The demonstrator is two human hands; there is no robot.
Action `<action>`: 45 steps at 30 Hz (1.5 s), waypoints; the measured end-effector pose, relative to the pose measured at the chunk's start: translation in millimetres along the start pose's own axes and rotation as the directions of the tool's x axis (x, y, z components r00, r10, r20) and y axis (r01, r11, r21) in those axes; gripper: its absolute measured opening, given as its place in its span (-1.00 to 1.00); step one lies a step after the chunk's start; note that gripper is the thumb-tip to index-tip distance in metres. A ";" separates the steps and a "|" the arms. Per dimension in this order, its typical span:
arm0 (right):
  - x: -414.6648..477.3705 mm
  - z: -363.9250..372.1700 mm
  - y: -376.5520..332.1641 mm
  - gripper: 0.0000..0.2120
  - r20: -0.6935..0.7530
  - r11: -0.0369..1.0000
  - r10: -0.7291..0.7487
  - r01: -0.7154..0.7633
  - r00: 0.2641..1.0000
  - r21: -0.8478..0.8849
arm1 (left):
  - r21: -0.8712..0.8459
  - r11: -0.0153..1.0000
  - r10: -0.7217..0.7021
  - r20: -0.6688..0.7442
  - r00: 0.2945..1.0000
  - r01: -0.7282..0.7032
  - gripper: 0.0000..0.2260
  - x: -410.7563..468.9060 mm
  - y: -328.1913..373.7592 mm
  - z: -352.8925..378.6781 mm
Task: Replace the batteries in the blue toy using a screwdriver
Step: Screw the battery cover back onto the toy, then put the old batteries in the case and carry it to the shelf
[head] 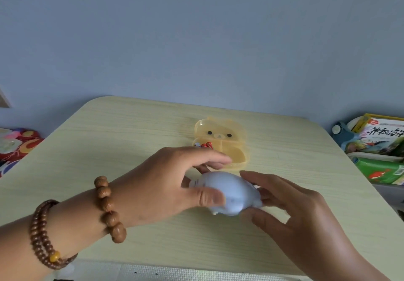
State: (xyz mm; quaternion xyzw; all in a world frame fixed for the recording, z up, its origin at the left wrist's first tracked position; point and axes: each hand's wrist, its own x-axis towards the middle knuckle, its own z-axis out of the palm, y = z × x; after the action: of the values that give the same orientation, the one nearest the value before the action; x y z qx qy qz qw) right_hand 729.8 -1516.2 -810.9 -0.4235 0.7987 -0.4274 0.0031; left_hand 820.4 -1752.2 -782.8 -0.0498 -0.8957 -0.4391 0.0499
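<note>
With left hand (166, 184) gripped blue toy (231, 193), with right hand (290, 210) cupped its other side, likely to flip it; had yellow case (218, 132) open behind.

The pale wood-grain bench (131, 127), rounded at its far corners, carries an open translucent yellow bear-faced box (220, 137) near its far middle, with small red-and-white batteries (206, 145) lying in the box's left compartment.

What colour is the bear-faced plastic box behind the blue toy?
The bear-faced box is translucent yellow; head view.
</note>
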 end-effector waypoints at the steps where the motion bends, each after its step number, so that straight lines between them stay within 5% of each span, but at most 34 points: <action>1: 0.5 -2.4 -2.3 -0.61 -0.018 0.995 0.052 -0.050 0.999 0.084 | -0.060 0.998 0.001 0.011 1.000 -0.001 -0.42 0.1 1.6 -2.6; 4: 3.7 -7.4 -10.1 -0.58 0.000 0.924 0.195 -0.183 0.981 0.336 | -0.021 0.999 0.027 0.039 0.999 -0.026 -0.22 0.2 5.0 -3.4; 6: 7.0 -7.9 -13.3 -0.57 0.008 0.904 0.249 -0.235 0.968 0.358 | 0.078 0.996 0.043 0.006 0.999 -0.043 -0.14 1.5 5.2 1.1; 11: 10.8 -5.7 -15.7 -0.43 0.089 0.853 0.319 -0.327 0.944 0.407 | -0.001 1.000 0.012 -0.002 1.000 -0.012 -0.24 1.5 -2.6 4.8; 18: 12.1 -10.8 -12.5 -0.35 0.094 0.989 0.099 -0.108 0.991 0.101 | -0.099 0.993 -0.057 0.015 0.998 0.058 -0.37 1.6 -9.2 2.3; 25: 41.6 -16.9 -8.5 -0.42 0.119 0.976 0.093 -0.115 0.988 0.186 | -0.027 0.999 -0.030 -0.078 0.996 0.028 -0.49 18.9 -6.3 -22.1; 35: 225.3 9.6 6.7 -0.41 0.118 0.995 -0.020 0.031 0.993 -0.091 | 0.195 0.970 -0.076 -0.321 0.944 0.144 -0.48 112.0 -56.8 -118.7; 45: 275.4 53.2 58.7 -0.50 0.186 0.987 0.044 -0.014 0.981 -0.160 | 0.117 0.973 -0.155 -0.304 0.940 0.199 -0.55 143.5 -141.5 -115.7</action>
State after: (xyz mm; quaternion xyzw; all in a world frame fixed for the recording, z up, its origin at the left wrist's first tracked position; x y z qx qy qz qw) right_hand 533.2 -1723.2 -786.5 -0.4493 0.8323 -0.3207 0.0520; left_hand 664.7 -1923.5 -803.6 0.1004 -0.9089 -0.3776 0.1456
